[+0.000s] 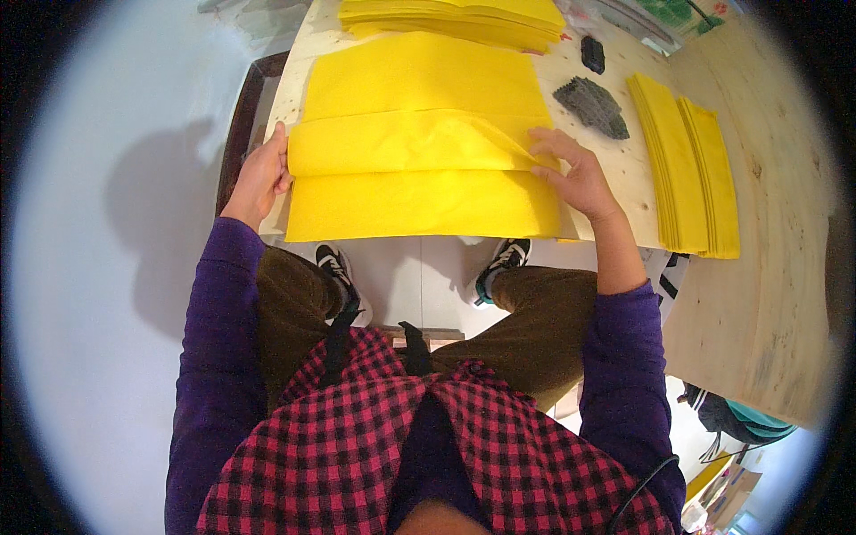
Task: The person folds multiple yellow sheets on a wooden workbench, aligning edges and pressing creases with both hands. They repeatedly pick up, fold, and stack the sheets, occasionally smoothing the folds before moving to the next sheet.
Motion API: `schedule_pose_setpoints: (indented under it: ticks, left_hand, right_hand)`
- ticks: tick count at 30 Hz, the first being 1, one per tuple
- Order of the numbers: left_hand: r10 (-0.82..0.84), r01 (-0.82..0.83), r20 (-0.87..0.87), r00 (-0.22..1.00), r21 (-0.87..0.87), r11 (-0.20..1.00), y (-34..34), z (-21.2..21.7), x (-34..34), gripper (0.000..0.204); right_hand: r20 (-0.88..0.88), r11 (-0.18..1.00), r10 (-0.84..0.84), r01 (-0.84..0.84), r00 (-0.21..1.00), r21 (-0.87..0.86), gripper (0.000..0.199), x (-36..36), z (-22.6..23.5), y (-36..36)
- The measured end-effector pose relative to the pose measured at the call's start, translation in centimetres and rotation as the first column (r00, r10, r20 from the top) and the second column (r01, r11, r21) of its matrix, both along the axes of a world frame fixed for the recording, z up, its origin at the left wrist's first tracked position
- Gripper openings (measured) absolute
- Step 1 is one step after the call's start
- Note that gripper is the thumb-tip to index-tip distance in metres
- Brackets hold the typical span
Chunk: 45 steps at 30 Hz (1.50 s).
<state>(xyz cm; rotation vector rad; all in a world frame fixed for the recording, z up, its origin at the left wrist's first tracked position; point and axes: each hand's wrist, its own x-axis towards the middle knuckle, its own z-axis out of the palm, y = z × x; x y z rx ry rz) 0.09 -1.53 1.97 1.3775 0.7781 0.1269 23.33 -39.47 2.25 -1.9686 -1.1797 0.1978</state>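
Note:
A yellow felt-like cloth sheet [419, 76] lies on the pale wooden table in front of me, with a raised folded band running across its middle. At the band's left end, my left hand [259, 180] is closed on the cloth's edge, thumb pointing away from me. My right hand [578, 171] grips the band's right end, thumb on the near side and fingers bent over the far side. The cloth puckers slightly beside the right fingers. Its near part lies flat along the table's front edge.
Behind the sheet rests a stack of yellow cloth [455, 20]. Two narrow folded yellow bundles [669, 165] lie at the right. A dark grey rag [593, 107] and a small black object [592, 54] sit between. A wooden panel [758, 267] borders the right side; a pale wall [107, 267] borders the left.

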Motion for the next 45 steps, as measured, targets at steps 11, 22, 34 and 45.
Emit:
schedule_pose_setpoints:
  ticks: [11,22,34,45]
  left_hand:
    - [0.011,-0.01,0.015,1.0,-0.039,0.999,-0.4,0.7,-0.1,0.058]
    - [-0.029,0.03,-0.014,0.999,0.042,0.999,0.6,-0.6,-0.4,0.024]
    - [-0.103,0.081,0.117,0.988,0.18,0.98,0.3,0.2,-1.4,0.02]
    - [-0.208,0.176,0.064,0.976,0.329,0.928,1.0,0.2,-2.7,0.028]
  right_hand:
    - [-0.548,0.986,0.164,-0.15,0.82,0.069,0.051,-3.0,3.4,-0.2]
    - [-0.353,0.961,-0.26,0.275,0.899,-0.007,0.023,-0.5,1.0,-0.9]
    - [-0.197,0.946,-0.324,0.322,0.925,-0.042,0.074,0.4,0.2,0.1]
    - [-0.286,0.96,-0.277,0.277,0.917,-0.041,0.095,-0.1,0.6,0.1]
